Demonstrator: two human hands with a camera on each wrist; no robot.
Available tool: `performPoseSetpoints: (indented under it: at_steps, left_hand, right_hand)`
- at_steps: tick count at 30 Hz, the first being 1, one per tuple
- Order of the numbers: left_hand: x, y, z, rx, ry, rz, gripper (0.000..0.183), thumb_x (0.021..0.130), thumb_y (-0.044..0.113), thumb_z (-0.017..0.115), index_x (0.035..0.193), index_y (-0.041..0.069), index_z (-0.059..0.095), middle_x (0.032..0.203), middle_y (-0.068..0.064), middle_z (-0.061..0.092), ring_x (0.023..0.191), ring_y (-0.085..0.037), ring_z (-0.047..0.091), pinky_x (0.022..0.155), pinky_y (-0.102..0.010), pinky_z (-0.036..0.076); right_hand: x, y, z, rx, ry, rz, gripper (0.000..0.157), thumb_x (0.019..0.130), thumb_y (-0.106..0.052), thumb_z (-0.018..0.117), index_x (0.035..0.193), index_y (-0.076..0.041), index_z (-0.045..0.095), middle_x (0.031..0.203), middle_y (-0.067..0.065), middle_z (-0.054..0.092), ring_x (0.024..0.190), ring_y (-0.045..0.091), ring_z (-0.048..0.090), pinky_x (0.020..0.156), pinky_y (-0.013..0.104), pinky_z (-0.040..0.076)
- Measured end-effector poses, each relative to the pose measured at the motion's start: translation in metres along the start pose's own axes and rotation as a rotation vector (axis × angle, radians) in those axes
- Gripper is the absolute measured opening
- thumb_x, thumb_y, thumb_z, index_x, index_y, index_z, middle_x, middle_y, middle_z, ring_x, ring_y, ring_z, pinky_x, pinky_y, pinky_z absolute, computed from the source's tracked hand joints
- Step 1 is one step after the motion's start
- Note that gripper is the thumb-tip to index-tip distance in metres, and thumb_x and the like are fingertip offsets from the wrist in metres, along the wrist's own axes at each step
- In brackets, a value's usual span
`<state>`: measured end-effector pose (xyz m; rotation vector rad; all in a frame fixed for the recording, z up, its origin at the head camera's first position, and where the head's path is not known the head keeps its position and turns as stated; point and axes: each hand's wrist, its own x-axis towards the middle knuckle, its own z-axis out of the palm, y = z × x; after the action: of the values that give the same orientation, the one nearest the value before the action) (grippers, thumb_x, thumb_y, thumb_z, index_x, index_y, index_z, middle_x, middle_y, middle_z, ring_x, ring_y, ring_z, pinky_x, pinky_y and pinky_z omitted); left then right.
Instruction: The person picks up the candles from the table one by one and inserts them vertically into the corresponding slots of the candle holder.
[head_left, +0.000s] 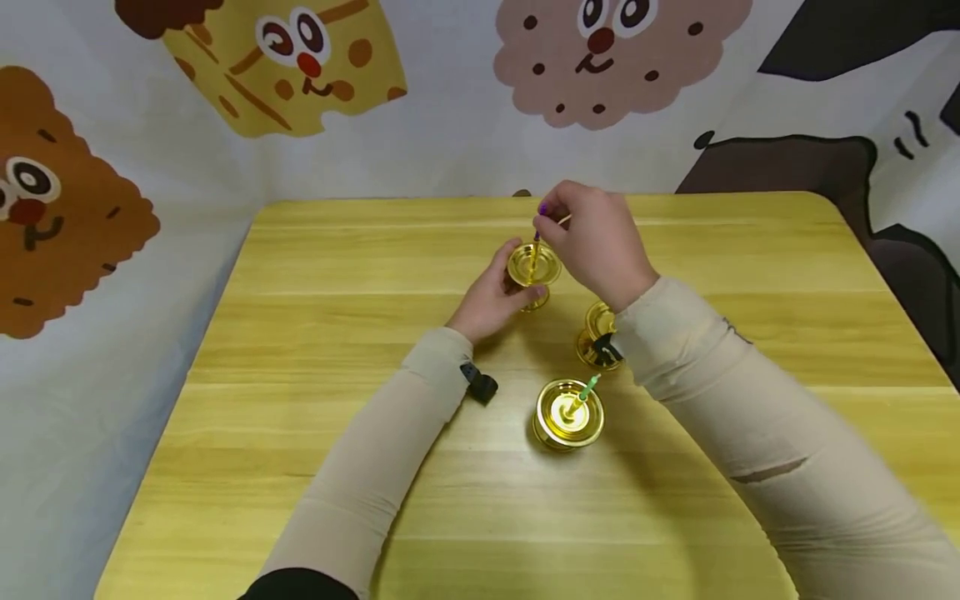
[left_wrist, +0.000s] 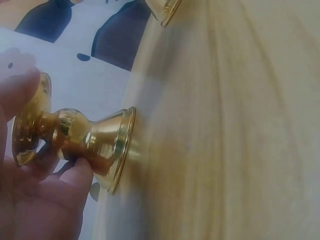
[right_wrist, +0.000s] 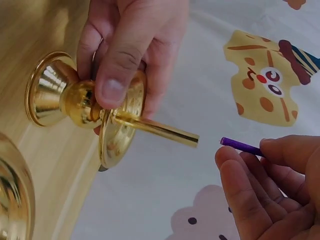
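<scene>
My left hand [head_left: 491,296] grips a shiny gold candle holder [left_wrist: 70,132] around its stem, near the table's far side. From the middle of the holder's dish rises a thin gold tube [right_wrist: 165,132]. A slim purple candle [right_wrist: 241,146] is pinched between the thumb and fingers of my right hand [head_left: 600,242]. In the right wrist view its end points at the tube's open tip, with a small gap between them. Nearer me stands another gold holder [head_left: 551,440], with a green candle [head_left: 591,387] leaning in its tube.
A third gold holder [head_left: 597,319] stands under my right forearm, partly hidden by the sleeve. The wooden table [head_left: 300,417] ends at the back against a white cloth [head_left: 435,150] printed with cartoon cookies and cheese.
</scene>
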<state>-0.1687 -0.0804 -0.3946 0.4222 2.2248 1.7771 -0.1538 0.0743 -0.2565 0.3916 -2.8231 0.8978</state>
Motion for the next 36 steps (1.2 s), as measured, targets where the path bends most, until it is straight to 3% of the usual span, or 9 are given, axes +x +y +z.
performPoseSetpoints:
  at_steps: [7,17,28,36]
  left_hand:
    - [-0.002,-0.001,-0.002,0.021,0.007,-0.008,0.089,0.093,0.033,0.073,0.161,0.023,0.017,0.148,-0.009,0.052,0.133,-0.017,0.053,0.110,-0.028,0.042]
    - [-0.003,-0.001,-0.001,0.032,0.009,-0.010,0.090,0.093,0.034,0.074,0.161,0.023,0.017,0.150,-0.009,0.050,0.135,-0.018,0.050,0.112,-0.027,0.040]
    - [-0.003,0.000,-0.001,0.060,0.015,-0.011,0.090,0.094,0.035,0.073,0.162,0.023,0.015,0.150,-0.009,0.050,0.135,-0.019,0.051,0.112,-0.029,0.041]
    - [-0.004,0.000,0.000,0.050,0.010,-0.014,0.090,0.094,0.037,0.072,0.162,0.025,0.015,0.151,-0.008,0.049,0.135,-0.018,0.051,0.111,-0.028,0.041]
  right_hand:
    - [0.003,-0.002,0.009,-0.045,-0.011,0.004,0.018,0.100,-0.016,0.063,0.104,0.000,0.069,0.099,0.014,0.073,0.083,0.027,0.069,0.074,0.042,0.057]
    - [0.007,0.003,0.016,-0.065,-0.025,0.044,0.018,0.100,-0.015,0.063,0.105,0.001,0.068,0.101,0.015,0.073,0.088,0.030,0.069,0.078,0.044,0.057]
    - [0.006,0.005,0.019,-0.050,-0.070,0.109,0.020,0.102,-0.015,0.057,0.109,0.002,0.065,0.100,0.016,0.071,0.078,0.027,0.067,0.069,0.040,0.057]
    - [0.005,0.005,0.022,-0.103,-0.037,0.023,0.020,0.102,-0.012,0.059,0.108,0.006,0.064,0.100,0.019,0.071,0.081,0.030,0.069,0.072,0.042,0.060]
